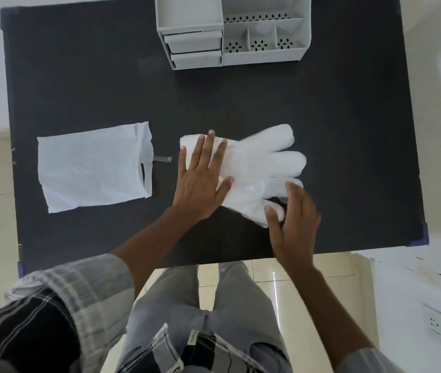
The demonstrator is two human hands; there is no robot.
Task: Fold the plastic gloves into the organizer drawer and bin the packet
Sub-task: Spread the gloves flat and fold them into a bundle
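A stack of translucent white plastic gloves (262, 162) lies flat on the black table (84, 76), fingers pointing right. My left hand (203, 179) rests flat on the cuff end, fingers spread. My right hand (294, 222) hovers over the gloves' near edge by the thumb part, fingers loosely apart and touching the plastic. The empty white packet (92, 168) lies flat to the left, its torn flap and a small strip of tape (163, 159) beside it. The white organizer (232, 30) stands at the table's far edge, with two shut drawers (195, 49) on its left side.
The organizer has open compartments on the right with perforated floors. Blue tape marks the table's near corners. Tiled floor and my legs show below the near edge. A wall socket (436, 321) sits at lower right. No bin is in view.
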